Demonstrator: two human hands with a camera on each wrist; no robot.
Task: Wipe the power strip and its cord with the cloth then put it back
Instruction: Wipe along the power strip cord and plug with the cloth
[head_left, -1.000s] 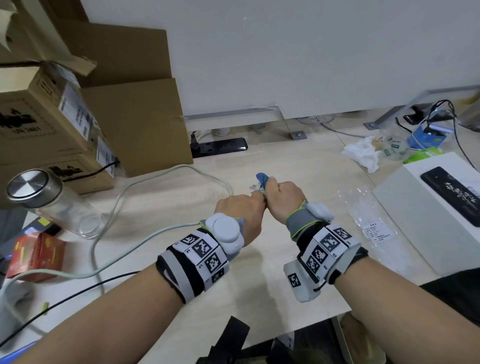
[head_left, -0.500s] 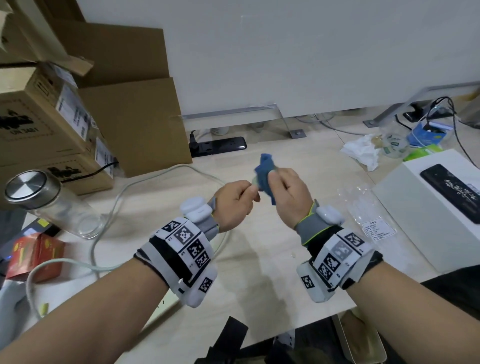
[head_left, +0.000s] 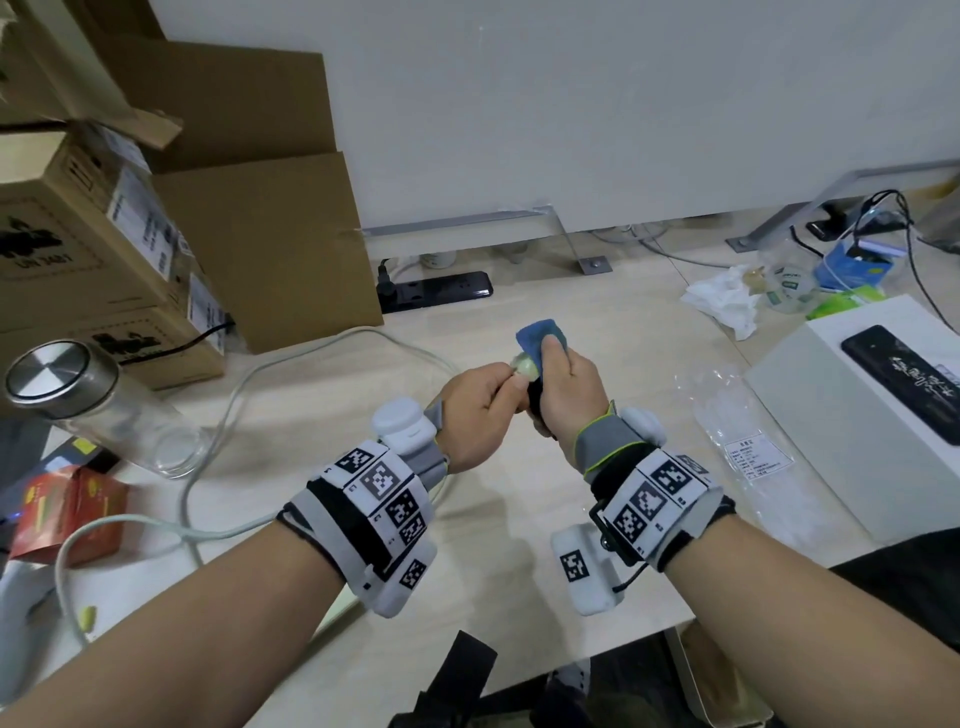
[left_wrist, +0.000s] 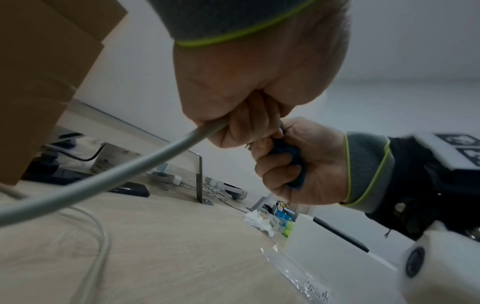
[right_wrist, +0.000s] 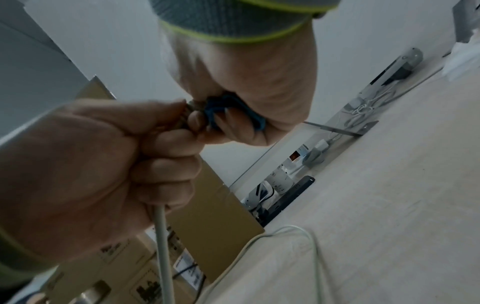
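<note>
The left hand (head_left: 480, 410) grips the pale grey round cord (left_wrist: 103, 176) end; the right hand (head_left: 569, 389) clamps the blue cloth (head_left: 537, 338) against it.

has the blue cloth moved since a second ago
Yes. The blue cloth in the right hand now sticks up further out of the fist, closer in the head view to the black power strip by the wall.
</note>
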